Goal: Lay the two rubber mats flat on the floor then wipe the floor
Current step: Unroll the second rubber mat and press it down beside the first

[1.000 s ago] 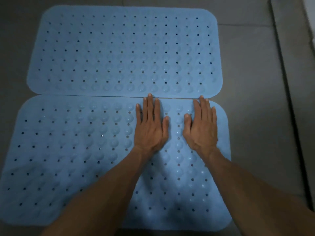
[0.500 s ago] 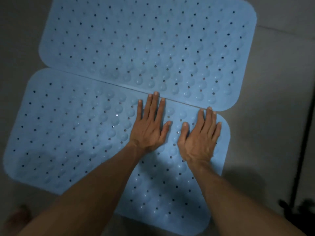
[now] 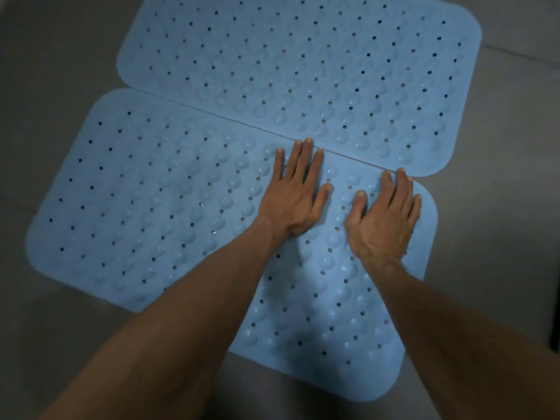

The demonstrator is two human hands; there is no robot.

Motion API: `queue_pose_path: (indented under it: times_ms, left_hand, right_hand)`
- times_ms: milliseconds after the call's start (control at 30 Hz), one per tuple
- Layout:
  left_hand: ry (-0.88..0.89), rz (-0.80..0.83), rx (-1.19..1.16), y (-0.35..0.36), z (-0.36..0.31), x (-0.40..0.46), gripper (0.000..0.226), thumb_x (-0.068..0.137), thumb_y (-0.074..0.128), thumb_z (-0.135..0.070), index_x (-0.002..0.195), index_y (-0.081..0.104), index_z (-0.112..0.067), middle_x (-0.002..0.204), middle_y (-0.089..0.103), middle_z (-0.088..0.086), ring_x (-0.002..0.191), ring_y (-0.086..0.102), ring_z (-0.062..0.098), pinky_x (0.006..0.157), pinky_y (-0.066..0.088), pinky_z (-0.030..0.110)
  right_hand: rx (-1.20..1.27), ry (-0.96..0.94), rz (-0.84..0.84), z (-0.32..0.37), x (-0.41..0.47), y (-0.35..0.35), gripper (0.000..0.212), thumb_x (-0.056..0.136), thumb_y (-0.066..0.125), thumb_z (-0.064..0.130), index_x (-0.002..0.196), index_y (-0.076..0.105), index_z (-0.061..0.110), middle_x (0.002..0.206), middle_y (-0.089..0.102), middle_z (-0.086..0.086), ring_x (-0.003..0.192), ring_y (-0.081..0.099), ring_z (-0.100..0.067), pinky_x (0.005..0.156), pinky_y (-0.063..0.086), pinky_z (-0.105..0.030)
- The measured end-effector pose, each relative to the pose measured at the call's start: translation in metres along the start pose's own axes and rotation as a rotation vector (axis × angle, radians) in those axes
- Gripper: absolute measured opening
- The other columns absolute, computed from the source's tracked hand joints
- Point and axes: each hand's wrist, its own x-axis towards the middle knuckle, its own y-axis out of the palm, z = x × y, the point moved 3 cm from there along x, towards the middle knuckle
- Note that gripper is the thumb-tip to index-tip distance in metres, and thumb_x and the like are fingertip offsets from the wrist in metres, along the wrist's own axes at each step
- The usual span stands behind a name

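Near mat (image 3: 157, 207) flat on grey floor (image 3: 48, 86), long axis from lower right up to upper left, long edge touching far mat (image 3: 303, 65), set parallel beyond. Left hand (image 3: 295, 195) palm-down on near mat, fingers straight and spread, gripping nothing, tips at the seam. Right hand (image 3: 383, 219) just beside, likewise flat and splayed, near the mat's right end. Both forearms extended forward.

My forearms (image 3: 188, 322) cover part of the near mat (image 3: 145, 201) at lower centre. The far mat (image 3: 303, 62) is cut off by the top edge. I can't identify the dark shape (image 3: 555, 344) at the right edge.
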Motion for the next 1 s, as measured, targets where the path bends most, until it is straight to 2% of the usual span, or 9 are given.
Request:
queue_pose_path:
  times_ms: [133,267,367,467,533,633,1000]
  left_hand:
    - [0.060,-0.063,-0.167,-0.007,0.007,-0.014,0.061,0.102,0.022,-0.039,0.152,0.024,-0.003,0.161,0.020,0.014,0.150,0.015,0.025,0.123,0.008,0.044]
    - [0.099,-0.086,-0.103,-0.023,0.070,-0.065,0.059,0.102,0.024,-0.037,0.152,0.027,-0.005,0.160,0.024,0.012,0.150,0.018,0.023,0.123,0.007,0.043]
    - [-0.059,-0.108,-0.072,-0.032,0.143,-0.122,0.062,0.102,0.021,-0.041,0.153,0.024,-0.005,0.161,0.018,0.014,0.151,0.012,0.025,0.123,0.005,0.045]
    - [-0.218,-0.107,-0.052,-0.031,0.186,-0.164,0.065,0.101,0.018,-0.045,0.151,0.026,-0.004,0.161,0.015,0.016,0.151,0.011,0.028,0.122,0.006,0.049]
    - [-0.253,-0.112,-0.072,-0.028,0.188,-0.174,0.066,0.100,0.019,-0.046,0.152,0.025,-0.004,0.162,0.013,0.017,0.151,0.009,0.029,0.122,0.005,0.050]
    - [-0.166,-0.112,-0.074,-0.021,0.174,-0.176,0.065,0.101,0.022,-0.044,0.152,0.024,-0.004,0.162,0.013,0.017,0.151,0.009,0.028,0.122,0.005,0.050]
    - [-0.141,-0.102,-0.032,-0.017,0.173,-0.177,0.066,0.100,0.030,-0.041,0.152,0.021,-0.001,0.162,0.009,0.020,0.151,0.004,0.030,0.121,0.009,0.053]
  right_hand:
    - [-0.023,-0.013,0.025,-0.002,-0.003,0.001,0.063,0.100,0.033,0.045,0.153,0.031,0.012,0.164,0.022,-0.010,0.152,0.016,-0.025,0.125,0.010,-0.048]
    - [-0.086,0.027,0.104,0.003,-0.002,0.004,0.065,0.102,0.026,0.044,0.156,0.021,0.009,0.166,0.012,-0.013,0.154,0.007,-0.028,0.125,0.004,-0.050]
    - [0.008,0.215,0.028,0.037,-0.034,0.003,0.069,0.099,0.026,0.042,0.156,0.023,0.003,0.165,0.013,-0.018,0.154,0.008,-0.032,0.124,0.006,-0.052]
    - [0.072,0.154,0.046,0.109,-0.094,0.011,0.067,0.101,0.029,0.040,0.157,0.019,0.003,0.166,0.010,-0.017,0.154,0.007,-0.030,0.125,0.005,-0.050]
    - [0.085,0.030,0.127,0.157,-0.133,0.026,0.067,0.102,0.026,0.042,0.158,0.015,0.006,0.167,0.006,-0.014,0.155,0.002,-0.026,0.125,0.003,-0.048]
    - [0.035,-0.037,0.156,0.192,-0.164,0.045,0.068,0.103,0.024,0.046,0.159,0.014,0.007,0.167,0.007,-0.012,0.155,0.000,-0.026,0.125,0.004,-0.050]
    - [-0.043,-0.052,0.133,0.189,-0.176,0.048,0.064,0.103,0.027,0.042,0.158,0.020,0.011,0.167,0.014,-0.009,0.155,0.006,-0.024,0.125,0.008,-0.049]
